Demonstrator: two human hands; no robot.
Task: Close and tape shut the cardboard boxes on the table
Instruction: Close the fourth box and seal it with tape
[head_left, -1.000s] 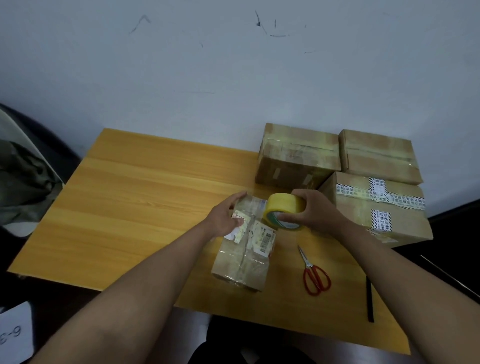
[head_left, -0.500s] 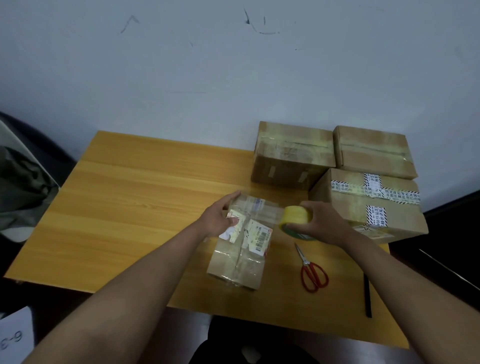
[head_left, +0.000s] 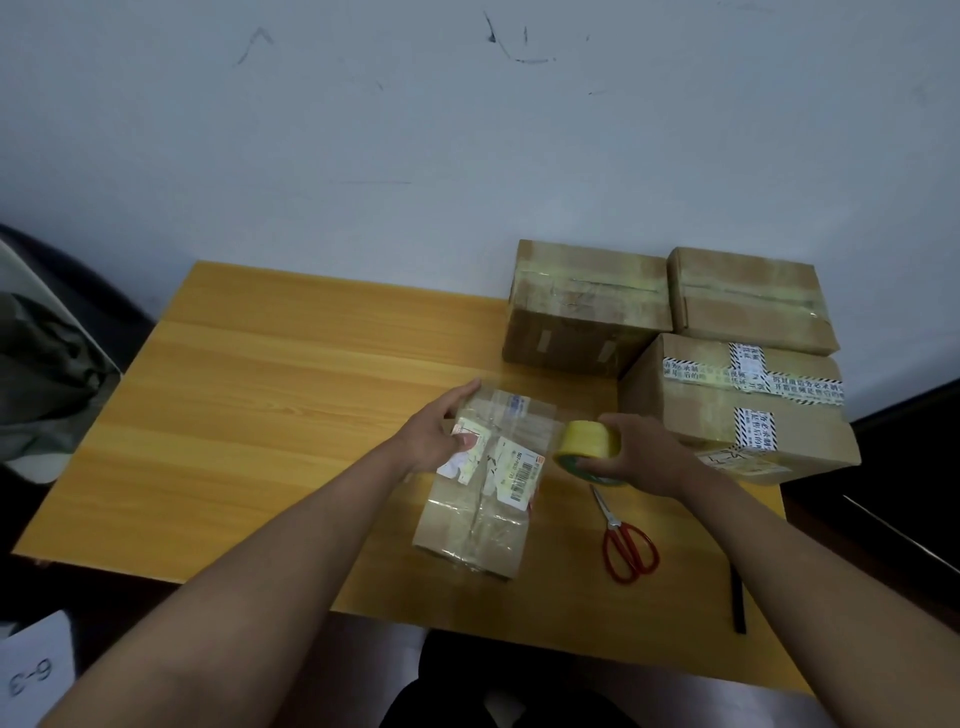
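A small cardboard box (head_left: 483, 512) with white labels and clear tape lies closed in the middle of the wooden table (head_left: 270, 395). My left hand (head_left: 439, 434) holds its far left end, thumb on top. My right hand (head_left: 641, 457) grips a yellow tape roll (head_left: 587, 444) just off the box's right side; a clear strip runs from the roll across the far part of the box top. Three larger closed boxes stand at the back right: one (head_left: 587, 306), one (head_left: 748, 299), and one with striped tape (head_left: 727, 410).
Red-handled scissors (head_left: 626, 543) lie right of the small box. A black pen-like stick (head_left: 737, 603) lies near the table's front right edge. A chair with dark cloth (head_left: 41, 364) stands at the left. A white sheet marked 6-3 (head_left: 34, 670) lies lower left.
My right hand has carried the tape roll from on top of the box's far end out to its right side, drawing tape across. My left hand stays on the box.
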